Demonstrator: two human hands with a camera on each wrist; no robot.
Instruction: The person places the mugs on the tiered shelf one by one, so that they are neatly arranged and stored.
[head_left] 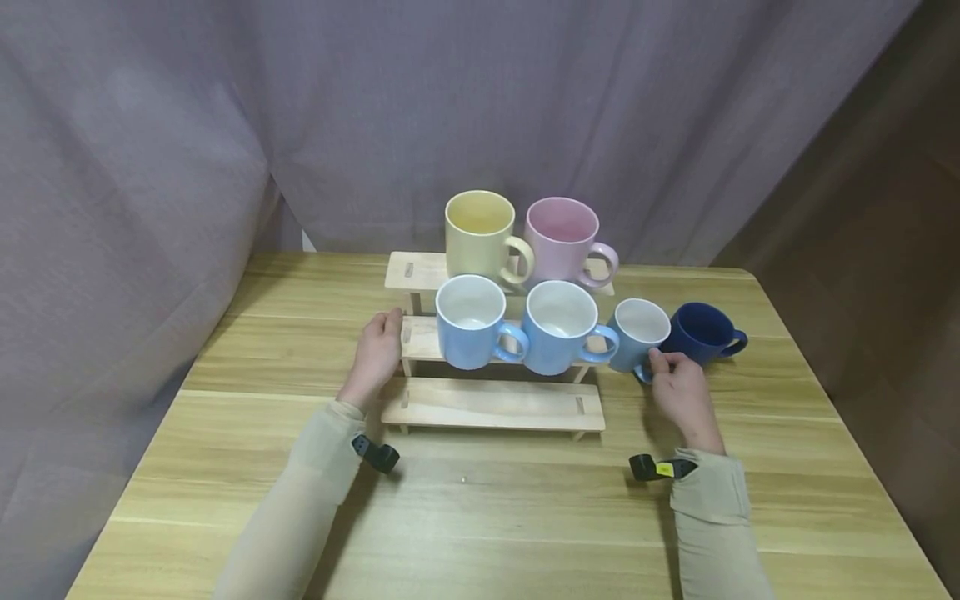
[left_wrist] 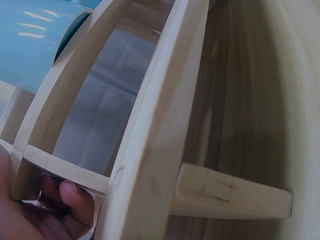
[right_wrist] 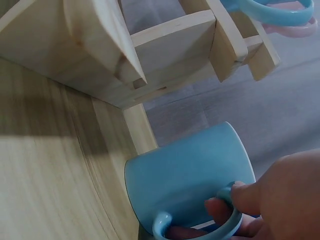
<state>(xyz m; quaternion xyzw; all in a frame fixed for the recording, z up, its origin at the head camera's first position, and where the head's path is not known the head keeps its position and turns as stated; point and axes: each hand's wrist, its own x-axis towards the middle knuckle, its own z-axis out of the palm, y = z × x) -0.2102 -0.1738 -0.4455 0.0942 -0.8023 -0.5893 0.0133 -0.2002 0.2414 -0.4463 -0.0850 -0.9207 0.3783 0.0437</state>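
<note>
A three-step wooden rack [head_left: 491, 404] stands on the table. At its left end my left hand [head_left: 377, 350] grips the middle step, with fingertips [left_wrist: 77, 196] curled beneath the wood in the left wrist view. Right of the rack, my right hand [head_left: 684, 393] pinches the handle of a light blue mug [head_left: 628, 337] that is white inside. The right wrist view shows thumb and fingers around that handle [right_wrist: 232, 220], and the mug looks upright on the tabletop. Two more light blue mugs, a left one [head_left: 471, 333] and a right one [head_left: 558, 337], sit on the middle step.
On the top step are a yellow mug [head_left: 474, 246] and a pink mug [head_left: 558, 246], handles to the right. A dark blue mug [head_left: 693, 333] stands just behind my right hand. Behind the table [head_left: 480, 525] hangs a grey curtain [head_left: 420, 108].
</note>
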